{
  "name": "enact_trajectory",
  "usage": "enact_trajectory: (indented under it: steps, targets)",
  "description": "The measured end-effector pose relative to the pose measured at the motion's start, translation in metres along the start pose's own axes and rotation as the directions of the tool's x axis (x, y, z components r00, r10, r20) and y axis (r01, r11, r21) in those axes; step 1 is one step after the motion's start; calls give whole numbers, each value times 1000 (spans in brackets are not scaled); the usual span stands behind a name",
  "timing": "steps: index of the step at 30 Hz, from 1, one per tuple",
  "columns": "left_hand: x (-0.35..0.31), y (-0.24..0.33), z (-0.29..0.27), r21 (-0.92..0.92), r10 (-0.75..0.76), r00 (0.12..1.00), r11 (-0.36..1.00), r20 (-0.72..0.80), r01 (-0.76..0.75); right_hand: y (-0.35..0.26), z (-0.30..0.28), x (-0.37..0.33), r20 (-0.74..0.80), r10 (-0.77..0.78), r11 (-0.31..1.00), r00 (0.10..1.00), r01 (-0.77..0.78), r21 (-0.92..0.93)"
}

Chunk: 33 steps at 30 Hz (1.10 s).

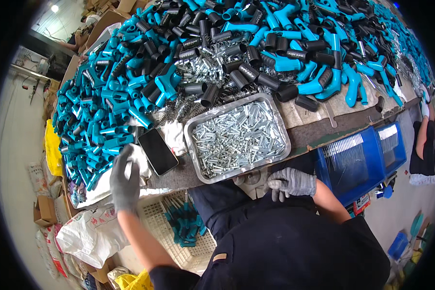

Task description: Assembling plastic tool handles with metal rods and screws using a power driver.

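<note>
My left hand (pixel 125 182), in a grey glove, hovers over the table's front left edge, slightly blurred. Its fingers are apart with nothing visible between them. Close to it are teal plastic handle parts (pixel 116 141), a white cloth (pixel 142 159) and a black-screened phone (pixel 158 151). My right hand (pixel 293 183), also gloved, is in front of the table edge by my lap, fingers curled together; whatever they hold is hidden. Between the hands, a metal tray (pixel 198 170) full of small silvery metal pins rests at the table's edge.
Black sleeves (pixel 249 72), springs and metal pieces (pixel 203 67) lie heaped beyond the tray. Blue bins (pixel 345 181) with thin metal rods stand right, below the table. A cream crate (pixel 152 212) holds teal-handled tools (pixel 184 220) below left. Another person (pixel 423 145) is at far right.
</note>
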State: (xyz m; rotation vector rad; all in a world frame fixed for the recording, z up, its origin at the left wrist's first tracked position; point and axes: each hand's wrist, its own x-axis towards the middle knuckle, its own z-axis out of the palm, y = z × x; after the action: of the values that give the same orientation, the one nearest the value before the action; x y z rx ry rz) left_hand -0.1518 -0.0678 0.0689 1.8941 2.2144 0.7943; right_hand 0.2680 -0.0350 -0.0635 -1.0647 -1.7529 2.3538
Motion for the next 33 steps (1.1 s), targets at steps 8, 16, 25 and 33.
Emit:
enact_trajectory:
  steps: [8, 16, 25, 33]
  targets:
    - [220, 124, 114, 131, 184, 925, 962, 331, -238, -56, -25, -14, -705, -387, 908, 595, 379, -179]
    - [345, 113, 279, -300, 359, 883, 915, 303, -269, -21, -37, 33, -708, -705, 709, 40, 54, -703]
    - [393, 130, 328, -774, 30, 916, 523, -401, -356, -16, -43, 32, -688, -726, 684, -24, 83, -725]
    - [311, 160, 184, 590, 479, 856, 639, 197, -494, -14, -43, 28, -676, -737, 674, -10, 69, -735]
